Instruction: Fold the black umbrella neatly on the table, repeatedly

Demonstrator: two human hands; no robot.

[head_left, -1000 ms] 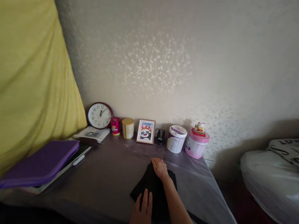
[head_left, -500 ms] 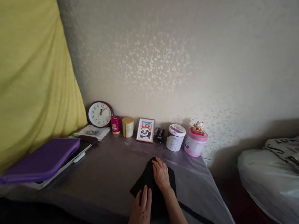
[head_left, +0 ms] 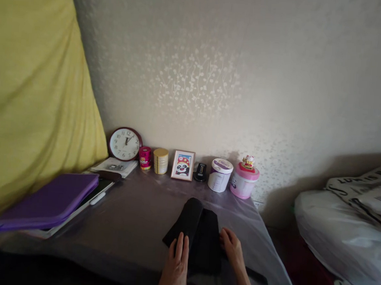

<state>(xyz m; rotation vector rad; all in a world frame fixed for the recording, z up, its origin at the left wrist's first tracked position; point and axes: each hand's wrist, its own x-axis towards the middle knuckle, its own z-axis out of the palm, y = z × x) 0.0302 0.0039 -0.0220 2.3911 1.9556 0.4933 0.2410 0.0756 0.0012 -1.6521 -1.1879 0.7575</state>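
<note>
Black cloth (head_left: 207,242): on the grey tabletop (head_left: 130,225), rounded fold (head_left: 190,215) at left.
Left hand (head_left: 176,264): fingers extended on the fold, grasping nothing.
Right hand (head_left: 232,248): moved from top to right edge; fingers curled, grip can't tell.
Fold: now steadied by left hand alone.

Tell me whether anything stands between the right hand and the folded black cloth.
Nothing visible does. The right hand is at the right edge of the folded black cloth, though contact is unclear. The left hand rests on the cloth's left part, out of the way.
</note>
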